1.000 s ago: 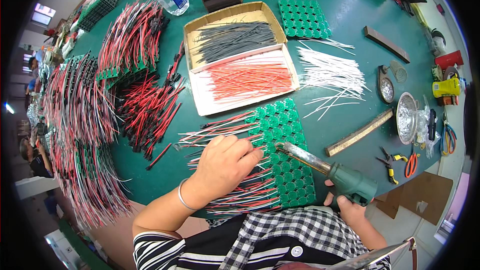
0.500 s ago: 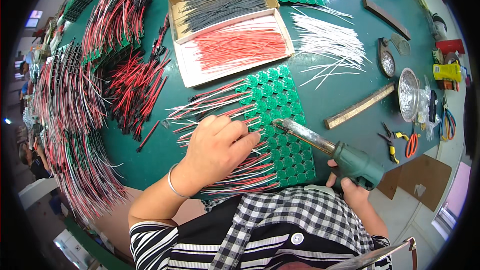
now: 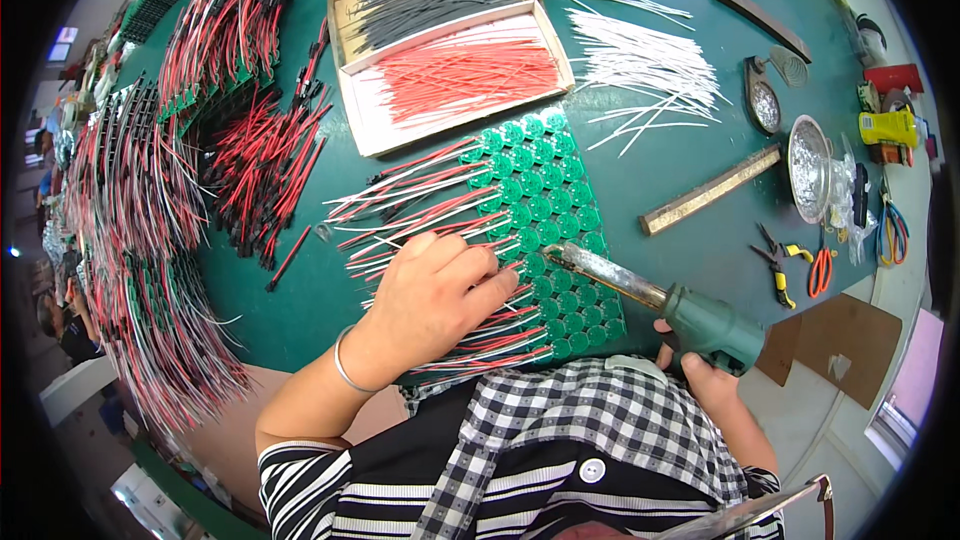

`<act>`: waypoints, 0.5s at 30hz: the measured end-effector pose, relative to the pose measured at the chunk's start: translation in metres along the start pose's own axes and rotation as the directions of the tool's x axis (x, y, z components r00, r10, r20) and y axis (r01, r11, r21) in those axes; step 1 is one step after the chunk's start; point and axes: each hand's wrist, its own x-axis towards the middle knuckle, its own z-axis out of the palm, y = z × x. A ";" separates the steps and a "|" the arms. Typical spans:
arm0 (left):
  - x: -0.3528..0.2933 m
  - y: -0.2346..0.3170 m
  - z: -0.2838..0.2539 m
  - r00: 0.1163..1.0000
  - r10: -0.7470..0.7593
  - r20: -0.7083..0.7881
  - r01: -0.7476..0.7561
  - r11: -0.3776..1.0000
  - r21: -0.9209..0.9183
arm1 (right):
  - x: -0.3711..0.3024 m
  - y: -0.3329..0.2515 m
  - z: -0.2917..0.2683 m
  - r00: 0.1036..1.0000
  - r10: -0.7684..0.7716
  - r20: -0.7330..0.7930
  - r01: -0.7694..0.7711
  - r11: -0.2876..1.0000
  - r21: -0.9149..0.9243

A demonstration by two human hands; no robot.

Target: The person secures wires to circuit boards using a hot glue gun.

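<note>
A sheet of round green circuit boards (image 3: 565,200) lies before me, with red, white and black wires (image 3: 415,205) joined along its left edge. My left hand (image 3: 435,295) rests over these wires, thumb and forefinger pinched at the sheet's edge on what looks like a wire; the fingertips hide most of it. In my right hand (image 3: 705,380) is the handle of a green soldering gun (image 3: 715,328). Its metal barrel slants left across the sheet, and the tip (image 3: 552,253) is over the boards, just right of my left fingertips.
Behind the sheet sits a cardboard box (image 3: 375,145) of black and red wires. White wires (image 3: 645,60) lie to its right. Wired boards (image 3: 140,180) and red wires (image 3: 265,165) pile up at left. A metal bar (image 3: 710,190), bowl (image 3: 810,170), pliers (image 3: 775,265) and scissors (image 3: 820,272) lie right.
The table and its things sit slightly higher and further left in the picture. My left pinch and my right hand's hold on the soldering gun look nearly the same.
</note>
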 end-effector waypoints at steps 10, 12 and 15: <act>-0.002 0.003 -0.002 1.000 0.006 -0.002 -0.006 1.000 0.015 | 0.003 -0.012 0.012 0.995 0.017 -0.102 -0.010 0.997 0.072; -0.003 0.004 -0.004 1.000 0.014 0.002 -0.014 1.000 0.010 | 0.002 -0.012 0.012 0.995 0.016 -0.100 -0.009 0.997 0.070; -0.003 0.007 -0.004 0.999 0.038 0.009 -0.038 0.999 -0.013 | 0.000 -0.010 0.012 0.994 0.026 -0.107 -0.017 0.997 0.082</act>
